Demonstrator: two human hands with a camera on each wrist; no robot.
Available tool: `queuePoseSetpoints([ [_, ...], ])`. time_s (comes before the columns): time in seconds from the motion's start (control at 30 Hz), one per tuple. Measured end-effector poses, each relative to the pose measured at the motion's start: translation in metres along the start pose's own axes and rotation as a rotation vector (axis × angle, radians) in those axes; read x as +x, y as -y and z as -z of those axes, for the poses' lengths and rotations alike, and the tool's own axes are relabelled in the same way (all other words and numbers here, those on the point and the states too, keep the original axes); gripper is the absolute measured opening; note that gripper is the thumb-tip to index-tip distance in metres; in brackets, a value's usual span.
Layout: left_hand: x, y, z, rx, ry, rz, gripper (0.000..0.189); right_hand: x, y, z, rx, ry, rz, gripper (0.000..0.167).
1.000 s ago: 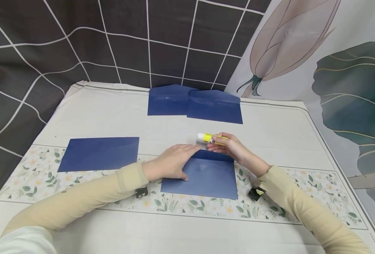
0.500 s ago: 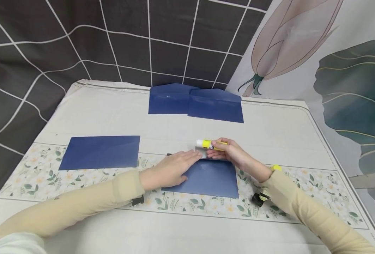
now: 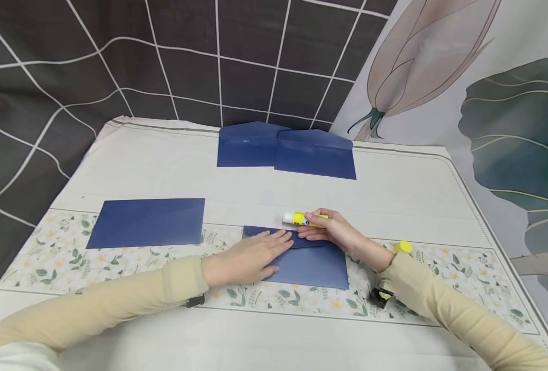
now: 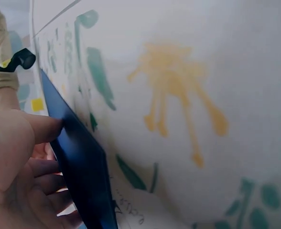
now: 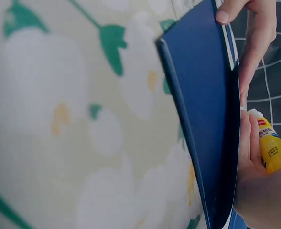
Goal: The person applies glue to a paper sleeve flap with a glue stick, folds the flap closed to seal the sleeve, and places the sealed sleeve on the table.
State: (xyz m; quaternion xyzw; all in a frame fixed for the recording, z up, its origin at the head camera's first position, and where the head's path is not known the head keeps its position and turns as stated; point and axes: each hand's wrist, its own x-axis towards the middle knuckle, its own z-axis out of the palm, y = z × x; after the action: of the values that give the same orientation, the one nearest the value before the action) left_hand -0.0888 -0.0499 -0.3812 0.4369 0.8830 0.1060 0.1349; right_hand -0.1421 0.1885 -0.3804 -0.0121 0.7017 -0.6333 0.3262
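Note:
A dark blue envelope point(image 3: 315, 268) lies on the floral band of the tablecloth before me, its flap point(image 3: 308, 241) folded down towards me. My left hand point(image 3: 250, 257) rests on the flap's left part with fingers extended; the left wrist view shows its thumb at the face of the envelope point(image 4: 83, 157). Between thumb and fingers my right hand point(image 3: 341, 236) holds a yellow glue stick point(image 3: 298, 218) with a white end pointing left. That hand's other fingers touch the flap's right part. In the right wrist view the glue stick point(image 5: 274, 150) appears beyond the envelope's edge.
Another blue envelope point(image 3: 148, 222) lies flat to the left. Two more, a left one point(image 3: 247, 152) and a right one point(image 3: 315, 161), overlap at the table's back edge with flaps raised. A yellow cap point(image 3: 402, 247) stands beside the right sleeve. Dark gridded fabric point(image 3: 246, 51) hangs behind.
The envelope's flap has come down from raised to folded over. Both hands have moved towards me with it, the right still holding the glue stick. The yellow cap has come into view.

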Motion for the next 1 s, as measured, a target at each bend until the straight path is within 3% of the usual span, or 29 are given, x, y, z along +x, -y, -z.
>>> queuePoseSetpoints([
  [0.4,0.001,-0.002,-0.006,0.033,0.062,0.011,0.065,0.002,-0.011,-0.007,0.001,-0.010,0.047,0.028],
  [0.67,0.000,-0.002,-0.009,0.066,0.053,-0.001,0.071,0.000,-0.015,-0.009,-0.072,0.000,0.089,0.032],
  [0.83,0.000,-0.002,-0.009,0.040,0.051,0.004,0.072,-0.001,-0.015,-0.010,-0.096,0.004,0.105,0.033],
  [1.0,0.000,0.003,-0.007,-0.051,0.098,0.009,0.074,-0.001,-0.014,-0.007,-0.113,0.019,0.107,0.033],
])
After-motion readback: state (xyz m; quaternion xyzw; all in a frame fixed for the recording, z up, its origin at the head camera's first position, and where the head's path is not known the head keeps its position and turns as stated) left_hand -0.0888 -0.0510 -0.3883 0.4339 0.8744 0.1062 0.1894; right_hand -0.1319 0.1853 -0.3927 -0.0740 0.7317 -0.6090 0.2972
